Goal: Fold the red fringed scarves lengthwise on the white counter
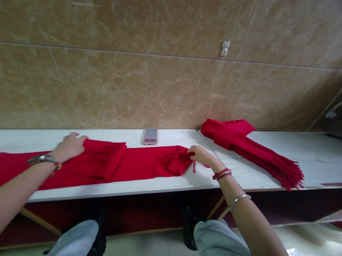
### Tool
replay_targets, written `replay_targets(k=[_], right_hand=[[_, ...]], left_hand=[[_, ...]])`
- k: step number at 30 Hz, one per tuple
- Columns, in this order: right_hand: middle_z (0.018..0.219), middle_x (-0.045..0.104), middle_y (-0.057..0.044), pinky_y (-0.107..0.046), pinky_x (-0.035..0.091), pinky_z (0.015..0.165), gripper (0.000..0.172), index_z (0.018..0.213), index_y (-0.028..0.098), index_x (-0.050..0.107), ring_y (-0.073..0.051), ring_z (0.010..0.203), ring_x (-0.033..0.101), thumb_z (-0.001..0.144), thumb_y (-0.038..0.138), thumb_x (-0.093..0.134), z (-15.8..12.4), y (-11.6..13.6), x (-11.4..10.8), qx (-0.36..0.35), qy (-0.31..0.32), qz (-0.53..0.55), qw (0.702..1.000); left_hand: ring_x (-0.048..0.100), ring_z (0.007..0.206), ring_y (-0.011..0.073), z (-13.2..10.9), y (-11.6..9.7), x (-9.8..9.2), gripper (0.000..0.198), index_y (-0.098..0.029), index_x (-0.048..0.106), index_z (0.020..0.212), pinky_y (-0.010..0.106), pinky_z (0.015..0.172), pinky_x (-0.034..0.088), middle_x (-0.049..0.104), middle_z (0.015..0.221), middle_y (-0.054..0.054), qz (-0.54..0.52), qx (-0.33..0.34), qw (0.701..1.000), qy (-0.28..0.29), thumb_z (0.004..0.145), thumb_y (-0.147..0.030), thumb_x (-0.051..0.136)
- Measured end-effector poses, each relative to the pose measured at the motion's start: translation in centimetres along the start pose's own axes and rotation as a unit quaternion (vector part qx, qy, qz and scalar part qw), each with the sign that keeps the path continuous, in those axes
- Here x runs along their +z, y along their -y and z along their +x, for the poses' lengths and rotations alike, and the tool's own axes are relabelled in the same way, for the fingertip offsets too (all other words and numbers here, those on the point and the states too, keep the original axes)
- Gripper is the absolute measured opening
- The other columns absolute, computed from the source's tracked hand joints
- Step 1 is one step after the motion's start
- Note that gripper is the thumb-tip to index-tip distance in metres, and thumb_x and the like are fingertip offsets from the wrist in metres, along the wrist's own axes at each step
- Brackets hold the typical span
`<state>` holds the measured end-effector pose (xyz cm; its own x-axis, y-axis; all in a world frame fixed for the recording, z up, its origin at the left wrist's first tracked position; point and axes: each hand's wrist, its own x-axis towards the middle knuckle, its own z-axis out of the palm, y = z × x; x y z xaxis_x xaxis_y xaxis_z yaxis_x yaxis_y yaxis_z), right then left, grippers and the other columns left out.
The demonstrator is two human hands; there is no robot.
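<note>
A long red scarf (144, 161) lies along the white shelf top, with a folded-over layer at its left part. My left hand (70, 147) is at the scarf's far edge, on the left, its fingers bent over the cloth and partly hidden. At the scarf's right end, my right hand (200, 154) is closed on the bunched, fringed end, and a few loose threads hang beside it. To the right, a second red scarf (237, 143) lies folded across itself, its fringe spread toward the front edge; neither hand touches it.
A phone (150, 136) lies behind the scarf near the tiled wall (133, 85). A small white cat-shaped piece (225, 48) is on the wall. The white shelf top (319, 155) has open dark-red compartments below its front edge (147, 209).
</note>
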<state>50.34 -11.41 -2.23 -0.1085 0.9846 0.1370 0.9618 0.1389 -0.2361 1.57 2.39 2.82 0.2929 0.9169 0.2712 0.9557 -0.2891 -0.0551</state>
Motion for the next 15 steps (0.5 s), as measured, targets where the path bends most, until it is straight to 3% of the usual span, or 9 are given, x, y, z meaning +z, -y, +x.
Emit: replay_targets(k=[2,5,8,10,12,15], right_hand=[[0.092,0.068,-0.007,-0.026,0.045,0.077,0.029,0.079,0.017,0.067,-0.020,0.086,0.061,0.060,0.004,0.049,-0.2,-0.9,-0.7,-0.030,-0.027,0.040,0.998],[0.093,0.067,-0.006,-0.029,0.045,0.081,0.031,0.072,0.017,0.063,-0.019,0.089,0.060,0.056,0.002,0.040,-1.4,-3.1,-2.0,-0.080,-0.051,0.152,0.984],[0.089,0.067,-0.006,-0.029,0.045,0.083,0.029,0.064,0.018,0.057,-0.018,0.091,0.060,0.054,0.001,0.036,-3.3,-5.8,-2.5,-0.086,-0.044,0.217,0.971],[0.084,0.068,-0.005,-0.029,0.046,0.080,0.030,0.066,0.018,0.057,-0.018,0.087,0.062,0.055,0.001,0.035,-4.5,-7.5,-2.3,-0.045,-0.065,0.203,0.976],[0.079,0.068,-0.005,-0.030,0.048,0.076,0.033,0.070,0.017,0.061,-0.019,0.080,0.063,0.057,0.000,0.036,-5.1,-8.7,-1.8,0.021,-0.100,0.147,0.984],[0.084,0.069,-0.007,-0.031,0.048,0.078,0.041,0.078,0.016,0.065,-0.020,0.083,0.063,0.056,-0.003,0.036,-5.2,-9.3,-1.4,0.059,-0.140,0.068,0.986]], left_hand=[[0.042,0.117,0.0267,-0.5,-5.5,0.3,0.046,-0.010,0.052,0.119,0.036,0.098,0.034,0.048,0.125,0.012,0.014,0.076,0.997,0.018,0.075,-0.019,0.040],[0.035,0.124,0.0232,-1.4,-14.2,0.3,0.041,-0.013,0.054,0.119,0.033,0.104,0.027,0.043,0.131,0.012,-0.033,0.232,0.971,0.038,0.085,-0.026,0.034],[0.027,0.130,0.0250,-2.8,-20.2,1.0,0.046,-0.021,0.046,0.128,0.040,0.106,0.023,0.029,0.144,0.009,-0.084,0.304,0.945,0.091,0.089,-0.042,0.034],[0.017,0.134,0.0301,-3.5,-22.2,2.1,0.052,-0.026,0.036,0.135,0.050,0.103,0.021,0.021,0.147,0.009,-0.089,0.290,0.938,0.166,0.089,-0.050,0.034],[0.009,0.135,0.0325,-3.9,-22.8,3.1,0.056,-0.030,0.027,0.139,0.057,0.101,0.017,0.015,0.149,0.008,-0.083,0.265,0.936,0.216,0.088,-0.053,0.031],[0.006,0.136,0.0305,-3.7,-22.1,3.9,0.056,-0.033,0.021,0.140,0.057,0.103,0.013,0.011,0.150,0.005,-0.066,0.261,0.936,0.227,0.089,-0.054,0.029]])
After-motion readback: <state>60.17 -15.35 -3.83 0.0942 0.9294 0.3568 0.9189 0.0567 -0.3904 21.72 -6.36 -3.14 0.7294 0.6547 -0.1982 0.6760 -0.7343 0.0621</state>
